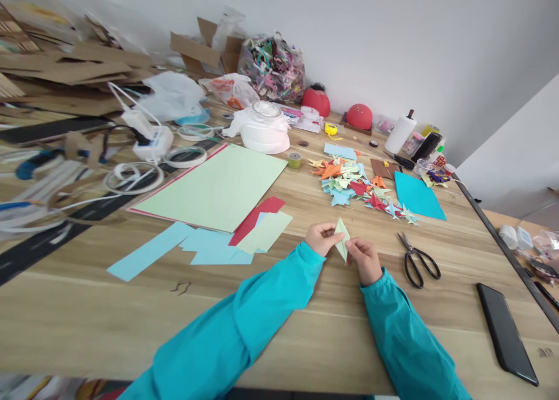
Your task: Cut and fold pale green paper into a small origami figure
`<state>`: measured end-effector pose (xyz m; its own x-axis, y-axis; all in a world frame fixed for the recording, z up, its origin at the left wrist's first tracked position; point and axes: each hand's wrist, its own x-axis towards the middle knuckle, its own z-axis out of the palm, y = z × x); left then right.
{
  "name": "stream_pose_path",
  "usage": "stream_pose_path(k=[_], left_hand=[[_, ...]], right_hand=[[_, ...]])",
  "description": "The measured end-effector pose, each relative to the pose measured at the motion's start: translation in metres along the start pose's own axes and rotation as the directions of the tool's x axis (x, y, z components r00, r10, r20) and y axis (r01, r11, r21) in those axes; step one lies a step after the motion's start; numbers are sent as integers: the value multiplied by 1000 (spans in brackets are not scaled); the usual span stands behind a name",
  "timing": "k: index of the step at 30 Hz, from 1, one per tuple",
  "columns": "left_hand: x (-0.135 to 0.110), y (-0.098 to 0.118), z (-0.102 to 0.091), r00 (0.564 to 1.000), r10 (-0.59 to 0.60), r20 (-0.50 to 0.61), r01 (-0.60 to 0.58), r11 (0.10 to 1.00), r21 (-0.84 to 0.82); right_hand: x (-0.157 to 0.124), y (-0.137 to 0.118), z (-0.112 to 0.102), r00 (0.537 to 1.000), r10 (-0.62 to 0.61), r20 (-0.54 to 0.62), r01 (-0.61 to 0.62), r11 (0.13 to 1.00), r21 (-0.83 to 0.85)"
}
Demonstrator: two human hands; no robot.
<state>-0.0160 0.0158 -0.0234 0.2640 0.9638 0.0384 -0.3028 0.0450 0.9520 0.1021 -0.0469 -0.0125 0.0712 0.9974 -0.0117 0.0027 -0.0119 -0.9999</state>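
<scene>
Between my two hands is a small pale green folded paper diamond [342, 241], held upright a little above the wooden table. My left hand [322, 238] pinches its left side, with the thumb lying across the front. On the lower right edge, the thumb and fingers of my right hand [364, 259] are closed. Beyond them lies a heap of folded paper cranes [349, 181] in orange, red, blue and green. Black-handled scissors [414, 260] rest to the right of my right hand. Left of my left hand are cut strips of light blue paper [151, 251], red paper [255, 219] and pale green paper [266, 232].
A stack of large pale green sheets [213, 187] lies left of centre. A black phone [506, 333] is near the right front edge. A turquoise sheet [419, 195] lies at the right. Cables and a power strip [152, 144] crowd the left; bags and boxes stand behind.
</scene>
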Motion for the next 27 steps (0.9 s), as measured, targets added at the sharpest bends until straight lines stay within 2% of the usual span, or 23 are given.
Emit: stream_pose_path(k=[6, 11, 19, 23, 27], left_hand=[[0, 1, 0, 1000, 8, -19, -7, 1000, 29], [0, -1, 1, 999, -37, 25, 36, 998, 51], [-1, 1, 2, 1000, 20, 7, -20, 997, 74], [-3, 3, 3, 1000, -1, 23, -1, 997, 82], [-3, 3, 4, 1000, 6, -9, -5, 992, 123]], right_hand=[[-1, 2, 0, 997, 24, 68, -20, 998, -63], [-1, 1, 0, 999, 9, 41, -6, 997, -76], [-1, 1, 0, 997, 48, 53, -46, 998, -37], [0, 3, 0, 999, 41, 29, -40, 999, -36], [0, 4, -1, 997, 47, 61, -47, 999, -11]])
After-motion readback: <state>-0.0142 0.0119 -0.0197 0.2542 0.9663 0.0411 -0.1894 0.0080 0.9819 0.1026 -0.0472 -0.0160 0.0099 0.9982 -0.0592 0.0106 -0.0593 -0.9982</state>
